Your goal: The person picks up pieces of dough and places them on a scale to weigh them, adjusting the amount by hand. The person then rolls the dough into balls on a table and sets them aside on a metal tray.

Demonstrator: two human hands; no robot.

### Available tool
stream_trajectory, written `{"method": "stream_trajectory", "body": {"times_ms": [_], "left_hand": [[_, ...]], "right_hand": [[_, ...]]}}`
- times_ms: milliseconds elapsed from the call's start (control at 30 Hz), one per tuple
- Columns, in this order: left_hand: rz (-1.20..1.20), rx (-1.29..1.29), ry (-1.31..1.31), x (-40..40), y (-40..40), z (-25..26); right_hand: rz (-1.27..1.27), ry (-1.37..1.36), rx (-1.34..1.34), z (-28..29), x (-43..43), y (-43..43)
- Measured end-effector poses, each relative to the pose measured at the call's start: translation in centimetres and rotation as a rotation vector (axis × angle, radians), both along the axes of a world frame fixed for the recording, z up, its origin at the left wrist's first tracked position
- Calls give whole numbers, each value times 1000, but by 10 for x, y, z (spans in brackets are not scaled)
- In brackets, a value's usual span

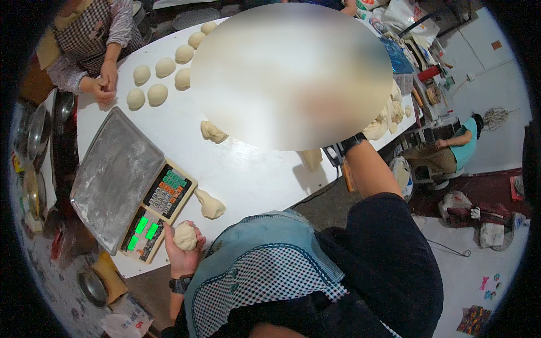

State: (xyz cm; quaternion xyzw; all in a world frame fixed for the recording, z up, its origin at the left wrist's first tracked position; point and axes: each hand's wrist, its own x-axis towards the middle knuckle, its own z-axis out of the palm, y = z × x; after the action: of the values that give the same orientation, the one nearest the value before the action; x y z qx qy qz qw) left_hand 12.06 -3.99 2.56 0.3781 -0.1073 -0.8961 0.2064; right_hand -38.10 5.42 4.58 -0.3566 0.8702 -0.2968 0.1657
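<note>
A lump of dough (185, 235) rests in my left hand (186, 253), which is beside the display end of an electronic scale (118, 179). The scale's metal pan holds no dough and is dusted with flour. A smaller dough piece (210, 205) lies right of the keypad. My right forearm reaches across the table (249, 169); a blurred oval covers the right hand, so its hold cannot be told. Just below the oval a dough piece (312, 159) shows at the table's near edge. Another rough piece (213, 132) lies at the oval's lower left.
Several round dough balls (157, 94) stand at the upper left, near a co-worker's hands (105, 86). A large dough mass (386, 116) lies at the table's right end. A person in a turquoise top (464, 141) sits farther right. Metal pans (38, 131) stand left of the table.
</note>
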Motion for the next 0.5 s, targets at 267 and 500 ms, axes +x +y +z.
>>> {"method": "stream_trajectory", "body": {"times_ms": [267, 500], "left_hand": [[-30, 39, -64, -7, -1, -9], [-45, -53, -29, -13, -3, 6]], "right_hand": [[169, 393, 350, -39, 106, 92], [501, -144, -72, -12, 140, 65]]}}
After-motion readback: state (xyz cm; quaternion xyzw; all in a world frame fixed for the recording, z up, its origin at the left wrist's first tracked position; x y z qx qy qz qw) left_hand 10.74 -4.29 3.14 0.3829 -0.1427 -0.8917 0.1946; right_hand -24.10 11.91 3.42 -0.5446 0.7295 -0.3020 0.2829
